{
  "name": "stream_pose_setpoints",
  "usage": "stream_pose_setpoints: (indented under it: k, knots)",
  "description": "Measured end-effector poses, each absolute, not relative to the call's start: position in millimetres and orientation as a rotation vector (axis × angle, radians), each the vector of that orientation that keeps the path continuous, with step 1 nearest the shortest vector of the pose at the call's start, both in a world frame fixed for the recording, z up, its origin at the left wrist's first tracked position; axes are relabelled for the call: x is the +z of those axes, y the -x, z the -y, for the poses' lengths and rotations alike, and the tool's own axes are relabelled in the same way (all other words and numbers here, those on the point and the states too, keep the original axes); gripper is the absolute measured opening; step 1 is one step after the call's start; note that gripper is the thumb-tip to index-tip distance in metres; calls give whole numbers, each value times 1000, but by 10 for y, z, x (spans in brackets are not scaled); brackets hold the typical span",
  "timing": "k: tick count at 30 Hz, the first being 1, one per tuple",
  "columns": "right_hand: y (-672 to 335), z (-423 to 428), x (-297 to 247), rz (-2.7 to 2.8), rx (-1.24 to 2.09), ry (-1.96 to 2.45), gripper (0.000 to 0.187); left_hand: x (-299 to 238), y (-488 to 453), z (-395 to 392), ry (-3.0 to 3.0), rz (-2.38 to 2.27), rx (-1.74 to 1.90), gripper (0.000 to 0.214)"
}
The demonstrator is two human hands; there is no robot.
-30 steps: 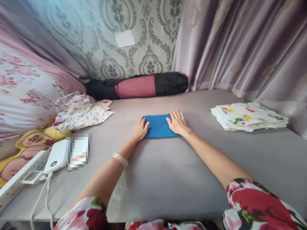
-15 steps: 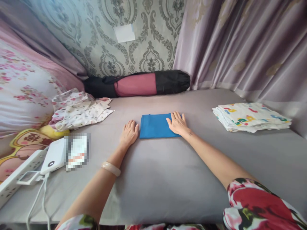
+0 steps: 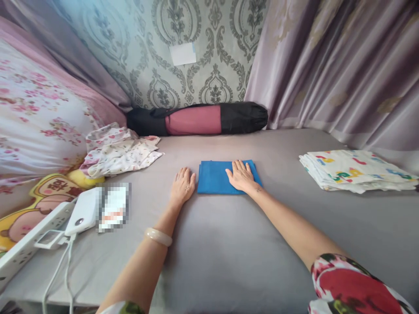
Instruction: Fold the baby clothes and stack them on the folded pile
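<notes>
A folded blue cloth [image 3: 214, 178] lies flat on the grey sheet in the middle of the head view. My right hand [image 3: 242, 175] rests palm down on its right half, fingers stretched out and thumb pointing left. Part of the cloth is hidden under that hand, and its right edge shows beyond the fingers. Just left of the cloth, my left hand [image 3: 183, 185] lies flat on the sheet, apart from the cloth, with nothing in it. A pale bangle [image 3: 158, 237] circles my left wrist.
Folded patterned fabric [image 3: 353, 170] lies at the right, crumpled printed clothes [image 3: 122, 150] at the left. A black and pink rolled bag [image 3: 196, 120] lines the wall. Near left are a power strip [image 3: 39, 235], a white power bank [image 3: 83, 211], cables and a blurred item [image 3: 114, 207].
My right hand has slid left over the blue cloth, so more of the cloth's right edge shows. My left hand stays beside it. The view has turned slightly left and up.
</notes>
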State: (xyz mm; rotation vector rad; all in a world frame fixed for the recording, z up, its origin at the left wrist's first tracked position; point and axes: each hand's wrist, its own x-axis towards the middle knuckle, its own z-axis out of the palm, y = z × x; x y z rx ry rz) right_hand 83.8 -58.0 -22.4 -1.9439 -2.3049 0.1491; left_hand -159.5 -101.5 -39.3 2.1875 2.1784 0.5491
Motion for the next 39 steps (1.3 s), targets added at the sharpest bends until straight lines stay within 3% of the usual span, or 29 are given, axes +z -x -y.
stream_pose_setpoints:
  k: [7,19,27,39]
  knots:
    - [-471,573,-208,2377,226,1776,69,-383,1611,1006,-2148,-2169,582,48]
    - [-309,556,-120,2324,342,1859,67,-371,1566,1026,-2091,-2249,633,48]
    - [175,527,-118,2379,303,1655,61,-364,1574,1042,-2140,-2274,535,42]
    - [221,487,-235,2394,313,1713,60,-374,1572,1025,-2124,-2273,541,40]
